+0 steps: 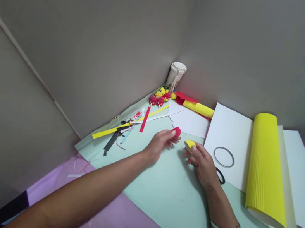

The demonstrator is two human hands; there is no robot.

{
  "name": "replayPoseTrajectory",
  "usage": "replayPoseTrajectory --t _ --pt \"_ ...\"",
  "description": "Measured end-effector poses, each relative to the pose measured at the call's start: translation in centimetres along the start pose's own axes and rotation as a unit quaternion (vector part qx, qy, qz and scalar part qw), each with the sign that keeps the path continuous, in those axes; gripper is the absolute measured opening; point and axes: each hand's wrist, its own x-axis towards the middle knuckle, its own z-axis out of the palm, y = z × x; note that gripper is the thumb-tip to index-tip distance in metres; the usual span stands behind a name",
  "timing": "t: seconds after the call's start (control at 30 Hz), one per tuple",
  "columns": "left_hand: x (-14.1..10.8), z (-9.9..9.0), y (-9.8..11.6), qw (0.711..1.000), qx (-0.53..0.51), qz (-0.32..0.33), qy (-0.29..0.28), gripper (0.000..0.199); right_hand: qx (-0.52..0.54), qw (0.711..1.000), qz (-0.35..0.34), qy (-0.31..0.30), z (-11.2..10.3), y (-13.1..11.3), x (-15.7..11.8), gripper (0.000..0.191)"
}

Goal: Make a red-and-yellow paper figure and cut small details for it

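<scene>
My left hand [160,143] pinches a small red paper dome [177,131] between thumb and fingers. Close beside it, my right hand [201,160] grips a small yellow paper cup shape [189,144], its pale hollow side partly showing. The red and yellow pieces are apart, with a short gap between them, both held above the pale green mat [164,183]. Beyond them, at the back corner, sits a cluster of small red and yellow paper figures [160,100]. Some fingertips of both hands are hidden behind the pieces.
Yellow strips [108,131], a red strip [144,119] and black scraps [110,143] lie at left. A white lidded cup [176,75] stands in the corner. To the right are white sheets [230,123], a ring of tape [224,157] and a rolled yellow corrugated sheet [268,169].
</scene>
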Motion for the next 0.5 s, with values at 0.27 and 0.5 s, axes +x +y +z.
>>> replayPoseTrajectory --t 0.27,0.5 --pt "0.5 -0.3 0.1 0.991 -0.124 -0.043 0.015 0.034 -0.015 1.000 0.013 -0.021 0.3 -1.2 -0.4 0.045" --pt "0.4 -0.4 0.1 0.994 -0.105 -0.035 0.003 0.035 0.198 0.973 0.092 -0.074 0.3 -0.7 -0.2 0.036"
